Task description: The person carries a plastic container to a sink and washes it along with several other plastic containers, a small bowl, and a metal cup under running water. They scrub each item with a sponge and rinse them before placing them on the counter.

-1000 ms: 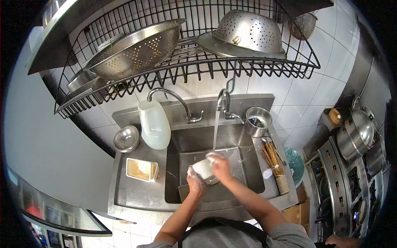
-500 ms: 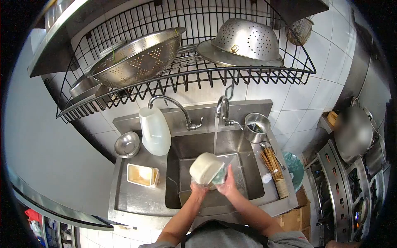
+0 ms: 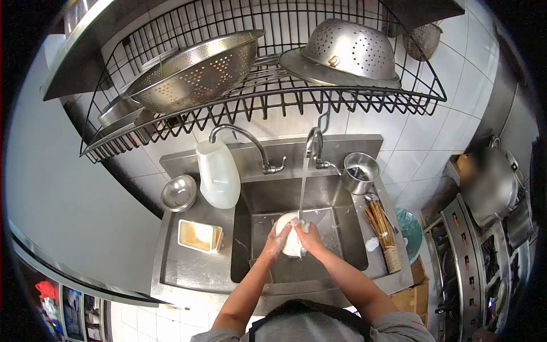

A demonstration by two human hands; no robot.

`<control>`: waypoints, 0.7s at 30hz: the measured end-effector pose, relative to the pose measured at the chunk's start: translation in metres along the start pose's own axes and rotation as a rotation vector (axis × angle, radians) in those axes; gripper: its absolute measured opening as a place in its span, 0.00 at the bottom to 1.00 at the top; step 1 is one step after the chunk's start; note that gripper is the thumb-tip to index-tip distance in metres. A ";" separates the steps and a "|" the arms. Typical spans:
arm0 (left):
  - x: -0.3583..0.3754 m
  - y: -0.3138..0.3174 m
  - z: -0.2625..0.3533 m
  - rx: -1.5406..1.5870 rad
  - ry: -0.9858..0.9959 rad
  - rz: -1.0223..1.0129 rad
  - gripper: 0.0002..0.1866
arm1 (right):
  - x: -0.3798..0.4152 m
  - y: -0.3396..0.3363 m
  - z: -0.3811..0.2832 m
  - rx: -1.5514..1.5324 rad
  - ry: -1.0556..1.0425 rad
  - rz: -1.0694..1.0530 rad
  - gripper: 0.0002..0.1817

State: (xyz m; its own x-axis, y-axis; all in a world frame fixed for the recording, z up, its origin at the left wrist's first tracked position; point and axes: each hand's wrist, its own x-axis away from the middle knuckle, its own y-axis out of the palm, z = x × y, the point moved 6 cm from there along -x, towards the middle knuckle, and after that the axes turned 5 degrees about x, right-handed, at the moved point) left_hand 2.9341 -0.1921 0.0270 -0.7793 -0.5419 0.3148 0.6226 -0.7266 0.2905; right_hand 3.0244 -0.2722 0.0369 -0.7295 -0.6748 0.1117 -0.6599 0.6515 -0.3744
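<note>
— Lowered since half a second ago: the white bowl [image 3: 292, 239], which was tipped up showing its underside, now sits lower in the middle of the frame, right under the running water [image 3: 302, 191].

— Who holds it?

— Both hands. Left hand [image 3: 278, 239] cups its left side, right hand [image 3: 307, 236] its right, fingers wrapped narrowly around the rim. Both look soapy.

— And where is that exactly?

— Over the steel sink [image 3: 342, 251], just below the right-hand tap [image 3: 313, 145]. The stream lands on the bowl's top edge.

— How far along does the washing look?

— I'd judge the scrubbing is done and the rinse is under way; foam still clings to hands and bowl, so rinsing is left, and the bowl is not yet set down anywhere.

— What else is about?

— At centre left, on the surface [image 3: 188, 268], a square cream container [image 3: 199, 236], a small steel bowl [image 3: 179, 192] and a translucent jug [image 3: 217, 174]. Right of the sink, a bundle of chopsticks [image 3: 380, 223] and a steel pot [image 3: 360, 171]. Across the top, a wire rack [image 3: 268, 97] carries two colanders [image 3: 196, 71].
</note>
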 end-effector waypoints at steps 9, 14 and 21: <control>-0.017 -0.004 -0.021 0.753 -0.120 -0.335 0.33 | 0.016 0.023 -0.041 0.772 -0.334 -0.540 0.35; -0.031 -0.024 -0.019 0.840 -0.158 -0.312 0.27 | 0.023 0.030 -0.026 0.416 -0.476 -0.768 0.21; -0.013 0.014 -0.035 0.977 -0.243 -0.280 0.25 | -0.008 0.017 -0.052 0.758 -0.646 0.056 0.08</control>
State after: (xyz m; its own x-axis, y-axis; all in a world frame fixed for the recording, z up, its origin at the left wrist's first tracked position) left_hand 2.9505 -0.2095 -0.0047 -0.9368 -0.2286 0.2649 0.2927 -0.0971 0.9512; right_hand 3.0097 -0.2381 0.0773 -0.3696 -0.8559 -0.3617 -0.1745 0.4463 -0.8777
